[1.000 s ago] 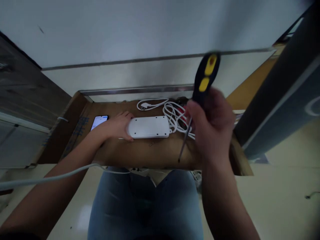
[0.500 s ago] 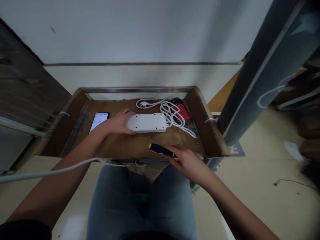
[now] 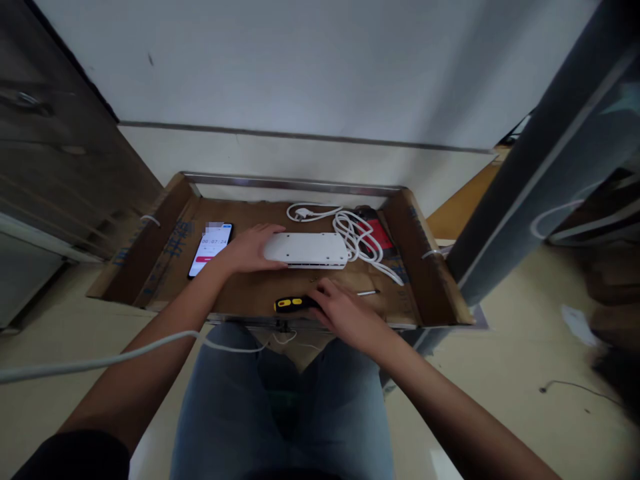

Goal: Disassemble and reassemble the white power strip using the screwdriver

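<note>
While my left hand [image 3: 249,248] lies open and flat on the left end of the white power strip [image 3: 310,249], my right hand [image 3: 343,312] covers the shaft of a black-and-yellow screwdriver [image 3: 291,305] lying at the near edge of the cardboard-lined tabletop [image 3: 250,293]. I cannot tell whether it grips. The strip's coiled cable [image 3: 357,233] sits right, a lit phone [image 3: 211,247] left.

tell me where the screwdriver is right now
In the head view the screwdriver lies flat near the tray's front edge, its shaft under the right hand, just in front of the power strip that the left hand holds.
</note>
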A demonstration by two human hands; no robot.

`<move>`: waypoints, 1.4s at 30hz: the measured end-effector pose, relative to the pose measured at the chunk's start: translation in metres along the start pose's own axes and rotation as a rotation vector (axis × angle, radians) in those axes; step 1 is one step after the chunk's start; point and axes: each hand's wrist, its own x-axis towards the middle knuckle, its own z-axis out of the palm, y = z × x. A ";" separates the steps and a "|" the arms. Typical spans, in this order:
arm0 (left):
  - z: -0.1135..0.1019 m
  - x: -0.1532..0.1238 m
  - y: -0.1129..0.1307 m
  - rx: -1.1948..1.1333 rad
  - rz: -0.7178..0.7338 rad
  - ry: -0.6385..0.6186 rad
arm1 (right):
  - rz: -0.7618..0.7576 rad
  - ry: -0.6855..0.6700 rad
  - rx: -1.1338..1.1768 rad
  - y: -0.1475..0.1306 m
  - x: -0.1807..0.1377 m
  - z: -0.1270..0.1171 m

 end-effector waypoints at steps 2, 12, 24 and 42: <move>0.002 0.000 -0.002 0.010 0.023 0.009 | -0.023 0.038 0.012 0.009 -0.001 -0.010; 0.007 0.006 -0.007 0.013 0.086 0.045 | 0.038 0.060 -0.065 0.083 0.081 -0.050; 0.002 0.011 -0.004 0.015 0.066 0.026 | -0.003 -0.080 -0.126 0.083 0.096 -0.053; -0.012 0.031 -0.001 0.004 0.059 -0.114 | -0.011 -0.087 -0.057 0.088 0.099 -0.058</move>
